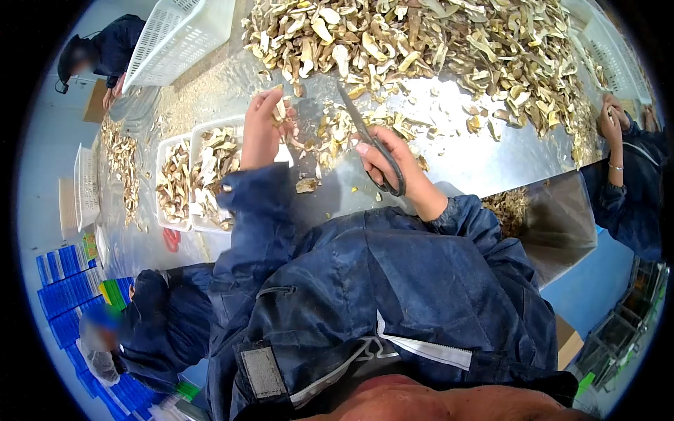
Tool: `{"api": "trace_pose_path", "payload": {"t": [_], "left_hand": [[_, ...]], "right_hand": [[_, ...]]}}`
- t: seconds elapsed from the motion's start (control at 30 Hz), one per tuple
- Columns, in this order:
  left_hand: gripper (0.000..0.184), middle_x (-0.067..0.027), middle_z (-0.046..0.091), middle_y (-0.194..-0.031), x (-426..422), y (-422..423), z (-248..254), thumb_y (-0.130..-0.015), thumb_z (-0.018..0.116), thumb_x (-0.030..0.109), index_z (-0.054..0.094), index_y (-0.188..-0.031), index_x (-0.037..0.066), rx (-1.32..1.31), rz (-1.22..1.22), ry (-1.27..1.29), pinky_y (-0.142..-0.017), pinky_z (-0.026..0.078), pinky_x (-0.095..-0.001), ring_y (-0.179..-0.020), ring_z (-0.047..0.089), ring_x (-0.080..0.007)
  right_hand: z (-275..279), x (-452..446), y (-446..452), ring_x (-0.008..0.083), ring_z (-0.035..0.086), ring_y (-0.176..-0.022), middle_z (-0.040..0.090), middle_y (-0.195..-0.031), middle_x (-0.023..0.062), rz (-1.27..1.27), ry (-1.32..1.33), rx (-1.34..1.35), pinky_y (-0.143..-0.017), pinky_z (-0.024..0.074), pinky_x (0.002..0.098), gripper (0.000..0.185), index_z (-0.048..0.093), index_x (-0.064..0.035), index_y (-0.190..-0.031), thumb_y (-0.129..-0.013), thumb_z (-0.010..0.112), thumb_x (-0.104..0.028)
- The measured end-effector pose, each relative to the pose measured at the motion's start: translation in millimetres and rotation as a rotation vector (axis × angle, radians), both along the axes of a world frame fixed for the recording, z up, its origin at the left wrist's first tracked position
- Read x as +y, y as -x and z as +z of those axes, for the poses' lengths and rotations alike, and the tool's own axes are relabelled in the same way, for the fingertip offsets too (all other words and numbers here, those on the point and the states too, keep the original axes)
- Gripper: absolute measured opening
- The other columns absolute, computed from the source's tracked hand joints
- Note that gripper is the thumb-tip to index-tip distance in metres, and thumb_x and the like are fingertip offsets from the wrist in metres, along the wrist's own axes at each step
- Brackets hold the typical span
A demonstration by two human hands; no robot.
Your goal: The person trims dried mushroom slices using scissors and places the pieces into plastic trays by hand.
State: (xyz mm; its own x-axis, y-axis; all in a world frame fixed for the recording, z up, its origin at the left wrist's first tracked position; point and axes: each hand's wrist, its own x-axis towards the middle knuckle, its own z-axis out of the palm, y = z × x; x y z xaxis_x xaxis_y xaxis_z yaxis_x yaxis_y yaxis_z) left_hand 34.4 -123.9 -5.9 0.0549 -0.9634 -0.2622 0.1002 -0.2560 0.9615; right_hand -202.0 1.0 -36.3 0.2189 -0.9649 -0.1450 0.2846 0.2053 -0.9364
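Dark-handled scissors sit in your right hand, your fingers curled around the handles, the blades pointing towards the large heap of mushroom slices on the metal table. Your left hand pinches a pale slice near the white trays, which hold more cut mushroom. Loose pieces lie between your hands.

We look out from 1 camera on the person's head, facing forward and steeply down in a wide, round-edged view. Their jacket fills our near foreground; the left hand and right hand sit farther off, over the table.
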Motion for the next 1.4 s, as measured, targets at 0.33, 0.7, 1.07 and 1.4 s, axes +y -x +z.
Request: {"api": "trace_pose_path", "payload": {"t": [0.33, 0.7, 1.07, 1.4], "left_hand": [[0.04, -0.0255, 0.071, -0.093, -56, 13, -30, -0.08, 0.075, 0.029, 0.067, -0.1, -0.005, -1.215, -0.208, 0.322, -0.079, 0.052, -0.0463, -0.089, 0.068, -0.0422], [0.031, -0.0171, 0.067, -0.106, 31, -107, 48, -0.086, 0.069, 0.031, 0.068, -0.106, 0.007, -1.504, 0.108, 0.32, -0.084, 0.048, -0.0494, -0.099, 0.063, -0.0383], [0.04, -0.0202, 0.074, -0.096, -59, -9, 12, -0.091, 0.07, 0.031, 0.064, -0.117, 0.001, -1.061, -0.076, 0.557, -0.078, 0.056, -0.0408, -0.089, 0.072, -0.0354], [0.031, -0.0123, 0.07, -0.086, -97, -7, -47, -0.088, 0.062, 0.01, 0.063, -0.116, -0.003, -0.568, -0.008, 0.38, -0.069, 0.054, -0.0321, -0.078, 0.07, -0.0272]], "right_hand": [[-2, 0, 6, 0.0049, 0.044, -0.049, 0.053, -0.066, -0.0024, 0.037, 0.048, -0.088, -0.045, 0.0335, 0.0221, 0.029, 0.061, -0.0039, -0.115, -0.098, 0.069, -0.025], [-7, -2, 5, 0.0053, 0.043, -0.048, 0.052, -0.066, -0.0024, 0.066, 0.037, -0.089, -0.045, 0.0329, 0.0219, 0.029, 0.061, -0.0062, -0.117, -0.097, 0.07, -0.026], [-3, 0, 4, 0.0049, 0.043, -0.047, 0.052, -0.066, -0.0025, 0.051, 0.047, -0.076, -0.045, 0.0325, 0.022, 0.03, 0.06, -0.0035, -0.121, -0.1, 0.065, -0.024], [-1, -2, 9, 0.0048, 0.043, -0.051, 0.051, -0.07, -0.0019, 0.102, 0.062, -0.076, -0.049, 0.0341, 0.0213, 0.031, 0.057, 0.0014, -0.123, -0.102, 0.06, -0.022]]}}
